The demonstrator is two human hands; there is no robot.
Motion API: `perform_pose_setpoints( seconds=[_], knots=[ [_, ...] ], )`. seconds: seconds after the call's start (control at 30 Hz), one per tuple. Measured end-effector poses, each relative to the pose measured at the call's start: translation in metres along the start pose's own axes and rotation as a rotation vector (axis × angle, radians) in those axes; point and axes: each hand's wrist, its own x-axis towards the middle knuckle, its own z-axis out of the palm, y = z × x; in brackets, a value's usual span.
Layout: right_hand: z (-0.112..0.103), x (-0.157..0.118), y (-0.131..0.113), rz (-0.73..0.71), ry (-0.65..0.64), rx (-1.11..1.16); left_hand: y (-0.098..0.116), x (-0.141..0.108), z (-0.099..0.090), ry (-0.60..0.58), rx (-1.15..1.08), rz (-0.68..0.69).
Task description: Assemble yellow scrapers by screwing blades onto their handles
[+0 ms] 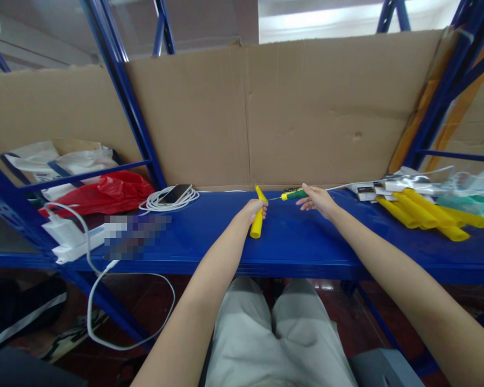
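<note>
My left hand point(258, 210) is closed around a yellow tapered handle-like piece point(256, 228), which stands nearly upright over the blue shelf. Its narrow end shows above my fingers and its wide round end below them. My right hand point(315, 201) holds a green and yellow screwdriver point(294, 194) by the back of its handle, some fingers stretched out. The screwdriver lies almost level, and its thin shaft points left to the yellow piece at my left fingers. Whether the tip enters the piece is too small to tell.
Several yellow pieces point(431, 209) lie in a pile at the right, beside white and black boxes point(381, 188). On the left are a phone point(176, 194) on a coiled white cable point(153, 201), a red plastic bag point(108, 189) and a white power strip point(80, 243). Cardboard point(306, 113) walls the back.
</note>
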Motion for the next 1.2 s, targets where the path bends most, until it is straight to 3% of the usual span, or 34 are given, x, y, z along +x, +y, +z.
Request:
perform_pose_setpoints(
  seconds=[0.23,0.4,0.67,1.0,1.2],
  knots=[
    [-0.0017,0.0003,-0.0005,-0.035,-0.125,0.154,0.0011,0.001,-0.001,0.015,-0.015,-0.011],
    [-0.001,-0.0005,-0.0007,-0.035,-0.017,0.004,0.0014,0.0003,-0.0006,0.023,-0.017,-0.013],
    [-0.0006,-0.0015,-0.001,0.002,0.05,0.023,0.0004,-0.0002,0.0004,-0.002,-0.02,0.01],
    [-0.0039,-0.0007,-0.0031,-0.034,-0.12,0.135,0.0009,0.0023,-0.0008,0.031,-0.028,0.012],
    [-0.0031,0.0007,0.0002,-0.076,0.031,-0.021,0.0012,0.0006,0.0002,0.017,-0.008,0.016]
  ],
)
